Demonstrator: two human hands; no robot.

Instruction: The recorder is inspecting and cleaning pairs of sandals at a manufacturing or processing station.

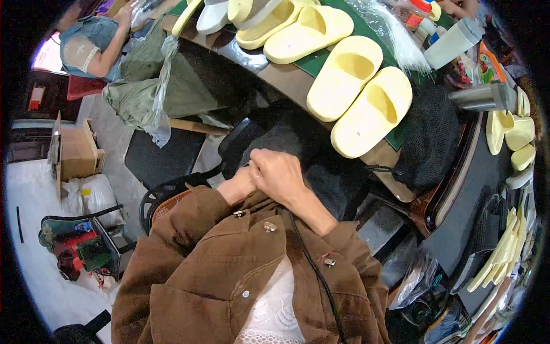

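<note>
In front of my lap, my right hand [281,175] lies closed over my left hand [240,184]. The right hand's fingers curl round the left, and the left hand's own fingers are hidden beneath. Both wrists come out of brown jacket sleeves. Beyond my hands, a pair of pale yellow slide sandals stands on the table edge, one sandal [345,78] beside the nearer sandal [372,112]. Further left along the edge sits another yellow sandal [309,34]. Neither hand touches the footwear.
Clear plastic bags [389,34] and a translucent bottle [454,43] sit at the far right. A black mesh bag [431,137] hangs by the table's right corner. More yellow sandals [504,249] lie along the right side. At far left, a person [91,51] sits near green cloth [154,92].
</note>
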